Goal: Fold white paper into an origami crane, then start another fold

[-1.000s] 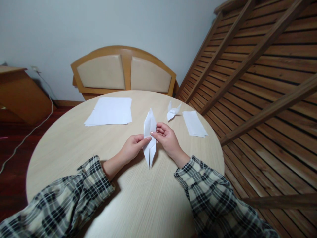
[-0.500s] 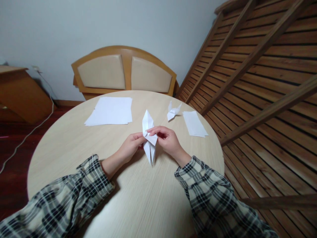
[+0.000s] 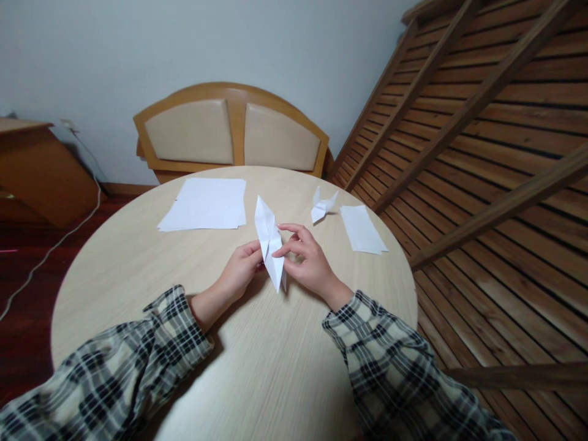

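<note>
A long, pointed piece of folded white paper (image 3: 265,222) is held above the middle of the table, tilted with its upper tip to the left. My left hand (image 3: 239,267) pinches its left edge; the fingertips behind the paper are hidden. On the other side, my right hand (image 3: 313,264) grips the lower right part, one finger lying across the front and another reaching to the edge higher up. Its thumb is partly hidden. Beyond my right hand stands a finished-looking folded paper figure (image 3: 322,207) with raised points.
The round wooden table (image 3: 114,275) bears a stack of white sheets (image 3: 206,204) at back left and smaller white sheets (image 3: 362,229) at right. Behind it is a padded headboard (image 3: 236,125). A slatted wooden frame (image 3: 482,153) leans close on the right.
The folded paper has tilted to the left, and the flap that stuck out at its middle now lies along the rest. My right fingers have spread and shifted along its right edge.
</note>
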### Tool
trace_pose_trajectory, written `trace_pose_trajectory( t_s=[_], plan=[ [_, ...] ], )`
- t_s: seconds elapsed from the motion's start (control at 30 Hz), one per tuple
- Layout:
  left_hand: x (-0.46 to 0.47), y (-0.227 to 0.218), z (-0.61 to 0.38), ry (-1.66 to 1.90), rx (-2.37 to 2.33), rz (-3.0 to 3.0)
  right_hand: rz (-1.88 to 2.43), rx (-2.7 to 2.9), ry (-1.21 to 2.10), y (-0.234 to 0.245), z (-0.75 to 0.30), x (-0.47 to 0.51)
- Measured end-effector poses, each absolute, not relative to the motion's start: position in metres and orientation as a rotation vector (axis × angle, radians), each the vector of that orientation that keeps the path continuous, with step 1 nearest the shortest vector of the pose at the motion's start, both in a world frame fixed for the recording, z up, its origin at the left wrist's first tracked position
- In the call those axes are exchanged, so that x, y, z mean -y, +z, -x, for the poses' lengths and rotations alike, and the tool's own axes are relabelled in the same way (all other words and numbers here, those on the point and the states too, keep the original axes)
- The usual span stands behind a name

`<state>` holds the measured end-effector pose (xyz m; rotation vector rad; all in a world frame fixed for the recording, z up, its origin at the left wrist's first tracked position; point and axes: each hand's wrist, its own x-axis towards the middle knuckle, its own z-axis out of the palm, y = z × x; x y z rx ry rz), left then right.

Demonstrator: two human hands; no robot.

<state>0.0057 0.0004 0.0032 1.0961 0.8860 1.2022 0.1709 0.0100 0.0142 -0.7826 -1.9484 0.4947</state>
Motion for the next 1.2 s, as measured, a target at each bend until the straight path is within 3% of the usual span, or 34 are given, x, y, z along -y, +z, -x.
trace_pose_trajectory(
  t_s=[0.67,0.93,1.2],
  plan=[
    [-0.001,0.01,-0.001,1.164,-0.681,-0.881,0.77,1.842,0.591,0.013,-0.17,-0.013],
    [-0.004,0.005,-0.002,1.229,-0.809,-0.927,0.784,1.884,0.612,0.014,-0.168,-0.009],
    [-0.005,0.012,-0.001,1.26,-0.873,-1.082,0.746,1.777,0.88,0.014,-0.172,-0.011]
  ],
)
